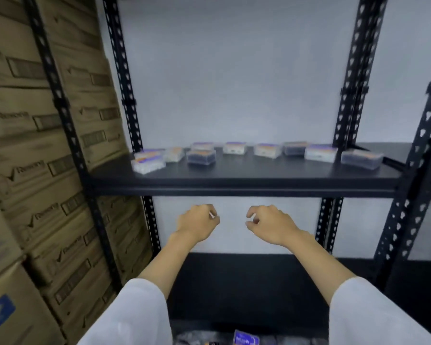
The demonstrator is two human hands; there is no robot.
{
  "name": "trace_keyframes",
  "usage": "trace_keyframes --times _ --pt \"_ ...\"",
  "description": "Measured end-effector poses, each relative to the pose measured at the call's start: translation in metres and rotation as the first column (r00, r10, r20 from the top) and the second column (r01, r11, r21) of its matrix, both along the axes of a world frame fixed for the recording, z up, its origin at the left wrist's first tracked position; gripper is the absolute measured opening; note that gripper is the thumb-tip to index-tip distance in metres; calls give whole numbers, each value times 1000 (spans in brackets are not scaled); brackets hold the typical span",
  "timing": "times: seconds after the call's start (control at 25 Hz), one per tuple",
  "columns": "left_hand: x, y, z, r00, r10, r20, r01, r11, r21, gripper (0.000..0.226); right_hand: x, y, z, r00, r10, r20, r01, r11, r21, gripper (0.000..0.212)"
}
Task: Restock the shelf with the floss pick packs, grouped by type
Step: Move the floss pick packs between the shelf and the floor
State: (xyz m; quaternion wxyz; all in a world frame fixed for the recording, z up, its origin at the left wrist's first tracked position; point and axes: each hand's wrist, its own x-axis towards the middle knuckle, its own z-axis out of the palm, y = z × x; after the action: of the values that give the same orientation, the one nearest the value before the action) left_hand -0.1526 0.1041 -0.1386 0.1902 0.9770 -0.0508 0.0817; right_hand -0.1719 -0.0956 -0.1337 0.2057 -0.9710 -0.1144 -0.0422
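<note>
Nine packs (200,156) sit mixed on the shelf (244,181); both hands (198,224) hover empty below, sorting likely next.

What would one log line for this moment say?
hands: left, right empty, below shelf | packs: row on shelf, types mixed | stage: between picks

— Can you read anything from here?

— Not much. The stacked cardboard cartons (35,150) on the left each carry a printed word beside a tick-like mark; it seems to begin "Res", but it is too smeared to finish.

— And the barcode panels on them?

— Only bars, no digits I can read.

— Down at the bottom edge?

— A purple pack (245,339) with white lettering, possibly "Smooth". The clear packs (266,149) on the shelf (234,181) have purple-and-orange labels, unreadable.
</note>
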Motion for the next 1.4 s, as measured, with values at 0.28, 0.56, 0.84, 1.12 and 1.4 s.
trace_keyframes --times 0.28,0.56,0.84,1.12,1.4 --pt "50 65 79 934 142 328 -111 988 -112 20 61 53 77 966 49 252 -84 988 130 19" --pt "121 147 73 879 281 385 -269 959 -85 51 153 99 83 912 115 395 -154 986 67 32" --pt "144 160 50 919 254 301 -204 961 -187 55 213 125 68 916 107 388 -101 994 -36 52" --pt "146 161 48 907 260 333 -209 961 -181 50 228 129 61 960 59 274 -40 996 -74 49" --pt "116 150 43 873 258 414 -44 887 -459 48 169 95 69 980 107 166 -127 985 117 34"
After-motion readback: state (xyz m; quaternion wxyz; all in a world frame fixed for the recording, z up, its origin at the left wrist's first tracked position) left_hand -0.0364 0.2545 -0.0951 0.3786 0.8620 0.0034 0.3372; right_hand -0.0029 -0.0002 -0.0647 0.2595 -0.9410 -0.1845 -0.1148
